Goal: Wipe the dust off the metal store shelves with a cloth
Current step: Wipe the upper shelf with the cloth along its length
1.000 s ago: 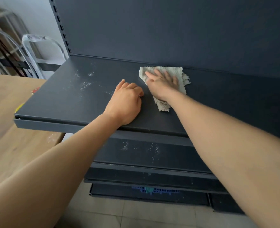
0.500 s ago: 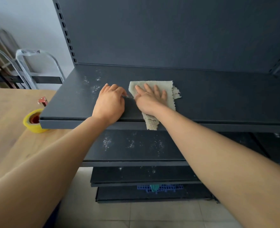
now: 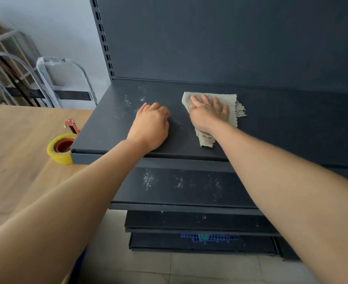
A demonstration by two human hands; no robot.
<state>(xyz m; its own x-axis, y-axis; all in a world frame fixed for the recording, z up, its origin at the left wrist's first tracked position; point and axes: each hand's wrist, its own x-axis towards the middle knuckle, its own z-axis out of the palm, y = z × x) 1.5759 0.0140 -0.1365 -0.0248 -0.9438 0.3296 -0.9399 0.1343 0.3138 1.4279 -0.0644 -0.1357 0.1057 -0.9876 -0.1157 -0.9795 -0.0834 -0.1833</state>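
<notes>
Top shelf point(image 3: 281, 124) of a dark metal store rack, seen from above. The cloth point(image 3: 234, 105) – pale, ribbed, with a frayed edge – lies flat on this shelf, right of centre and close to the back panel point(image 3: 230, 37). The right hand point(image 3: 208, 113) presses on it, palm down, fingers straight and spread, gripping nothing. The left hand point(image 3: 150, 126) rests on the bare shelf just beside the cloth without touching it; its fingers are curled under into a fist and hold nothing. White dust specks point(image 3: 126, 103) lie to the left of the left hand, near the slotted post point(image 3: 103, 37). More specks mark the second shelf point(image 3: 169, 187) below. A roll of yellow tape point(image 3: 61, 149) stands on the wooden table point(image 3: 15, 140) – touching the top shelf's left front corner.
</notes>
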